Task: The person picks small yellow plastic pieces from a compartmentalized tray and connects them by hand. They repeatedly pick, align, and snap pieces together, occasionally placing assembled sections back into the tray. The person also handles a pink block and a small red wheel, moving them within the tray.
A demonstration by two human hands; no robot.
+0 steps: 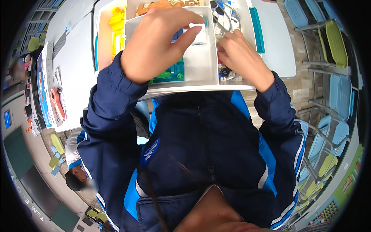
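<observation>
A white sorting tray [148,92] with several compartments lies in front of me, filled with building-brick parts. My left hand [164,40] is over its middle compartment, thumb and index finger apart, with nothing visible between them. Beneath this hand are teal green bricks [178,70] and a white block [199,36]. My right hand [243,58] reaches into the right compartment with its fingers curled and pressed together. Small white, grey and black parts [228,73] lie around its fingertips; what they hold, if anything, is hidden. Grey cables [228,17] run just beyond that hand.
Yellow bricks [117,23] fill the tray's left compartment, and brown and tan bricks [174,4] the far one. Left on the white table [73,62] are a pink tool [57,102] and a printed box [43,87]. Blue and green chairs [336,44] stand at right; another person [75,170] is at lower left.
</observation>
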